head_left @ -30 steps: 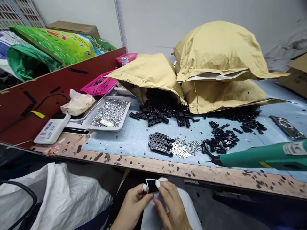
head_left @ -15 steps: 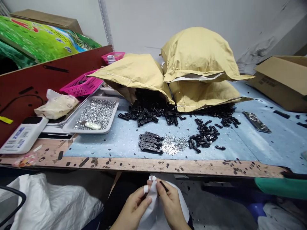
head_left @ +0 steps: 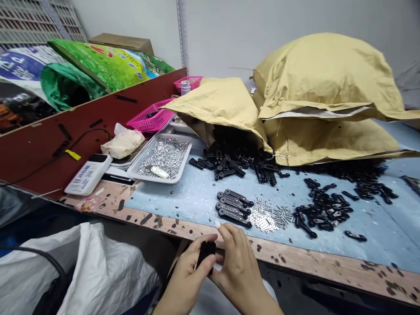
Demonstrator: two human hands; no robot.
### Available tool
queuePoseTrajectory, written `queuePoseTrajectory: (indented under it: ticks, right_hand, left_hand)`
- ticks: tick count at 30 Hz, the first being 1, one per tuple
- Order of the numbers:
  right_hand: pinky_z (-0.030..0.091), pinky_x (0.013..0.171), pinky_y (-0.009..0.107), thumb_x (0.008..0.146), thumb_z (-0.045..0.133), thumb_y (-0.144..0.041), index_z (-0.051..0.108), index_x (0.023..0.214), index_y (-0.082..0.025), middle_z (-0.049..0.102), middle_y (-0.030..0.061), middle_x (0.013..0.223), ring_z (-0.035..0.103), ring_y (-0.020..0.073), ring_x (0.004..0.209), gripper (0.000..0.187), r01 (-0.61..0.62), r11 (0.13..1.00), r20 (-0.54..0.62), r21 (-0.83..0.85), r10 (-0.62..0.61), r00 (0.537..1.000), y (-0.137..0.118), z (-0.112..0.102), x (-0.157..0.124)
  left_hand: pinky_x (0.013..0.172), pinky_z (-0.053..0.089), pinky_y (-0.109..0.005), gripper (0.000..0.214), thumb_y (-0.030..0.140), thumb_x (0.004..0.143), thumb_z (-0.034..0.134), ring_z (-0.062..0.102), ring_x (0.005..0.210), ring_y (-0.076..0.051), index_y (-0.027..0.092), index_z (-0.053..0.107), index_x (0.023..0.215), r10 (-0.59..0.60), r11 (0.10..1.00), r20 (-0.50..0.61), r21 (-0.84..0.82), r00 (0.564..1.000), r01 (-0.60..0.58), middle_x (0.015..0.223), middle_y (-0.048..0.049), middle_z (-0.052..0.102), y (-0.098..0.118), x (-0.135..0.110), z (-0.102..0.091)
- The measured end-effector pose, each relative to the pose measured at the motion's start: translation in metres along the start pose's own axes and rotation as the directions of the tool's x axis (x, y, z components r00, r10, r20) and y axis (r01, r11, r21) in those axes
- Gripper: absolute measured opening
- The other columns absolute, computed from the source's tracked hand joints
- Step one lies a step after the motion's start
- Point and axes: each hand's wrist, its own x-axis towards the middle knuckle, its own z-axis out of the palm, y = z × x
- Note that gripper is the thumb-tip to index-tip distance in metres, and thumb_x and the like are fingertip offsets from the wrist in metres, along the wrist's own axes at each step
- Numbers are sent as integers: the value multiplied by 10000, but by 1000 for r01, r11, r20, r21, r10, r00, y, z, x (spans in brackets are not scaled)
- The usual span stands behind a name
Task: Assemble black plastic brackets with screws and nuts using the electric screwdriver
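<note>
My left hand (head_left: 188,273) is closed on a small dark black piece (head_left: 206,254), its thumb pressed along the near side. The fingers cover part of it, so its exact kind is hidden. My right hand (head_left: 239,262) is just to the right, its fingers stretched out and apart, the thumb close to the black piece. One right fingertip carries a white wrap. Beyond the hands, several black ridged link arms (head_left: 232,208) lie in a row on the blue mat. Beside them are small silvery rings (head_left: 262,218) and metal pins (head_left: 282,215).
Curved black parts (head_left: 324,210) lie heaped to the right. Yellow sacks (head_left: 223,98) spill black pieces at the back. A white tray (head_left: 179,175) of metal bits stands left, near a pink basket (head_left: 147,118) and a white box-shaped device (head_left: 88,177). The bench edge (head_left: 295,253) crosses in front.
The view has turned left. White cloth pinched between both hands is no longer in them. The left hand now grips the black piece, and the right fingers have spread toward the bench edge.
</note>
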Motion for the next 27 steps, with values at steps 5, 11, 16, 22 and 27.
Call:
queuePoseTrajectory:
  ticks: [5, 11, 16, 22, 27]
  right_hand:
    - [540, 740, 355, 855, 492, -199, 418, 1289, -248, 477, 127, 1170, 570, 244, 960, 444, -231, 959, 174, 165, 202, 964, 10, -20, 3]
    - [487, 602, 252, 901, 466, -230, 568, 779, -197, 504, 68, 916, 546, 144, 696, 162, -268, 896, 113, 355, 243, 963, 19, -36, 22]
    - [398, 388, 206, 800, 611, -434, 592, 694, -171, 479, 83, 944, 497, 135, 629, 284, -568, 588, 112, 575, 632, 767, 53, -25, 34]
    - [366, 314, 192, 664, 702, -495, 559, 566, -157, 439, 55, 864, 420, 105, 557, 380, -629, 405, 200, 664, 714, 671, 64, -2, 41]
    - [344, 307, 195, 650, 706, -456, 533, 526, -156, 446, 49, 843, 415, 88, 511, 369, -658, 400, 219, 638, 724, 654, 64, -1, 47]
  left_hand:
    - [1065, 380, -416, 314, 306, 949, 412, 416, 1291, -244, 284, 631, 1173, 175, 933, 46, 310, 984, -180, 1385, -30, 476, 4, 15, -12]
    - [1036, 407, -393, 368, 161, 934, 383, 363, 1321, -225, 260, 540, 1251, 403, 652, 194, 625, 895, -429, 1460, -25, 380, 4, 42, -10]
    - [964, 323, -441, 460, 65, 882, 387, 416, 1250, -258, 241, 507, 1291, 523, 422, 159, 805, 838, -416, 1336, -16, 540, -2, 65, -2]
    - [954, 234, -405, 376, 96, 884, 405, 495, 1101, -239, 209, 592, 1190, 582, 384, 173, 803, 795, -455, 1197, -16, 638, -6, 60, -1]
    - [962, 219, -394, 389, 84, 875, 410, 485, 1106, -223, 208, 585, 1199, 571, 368, 197, 807, 797, -463, 1214, -6, 629, -7, 58, -2]
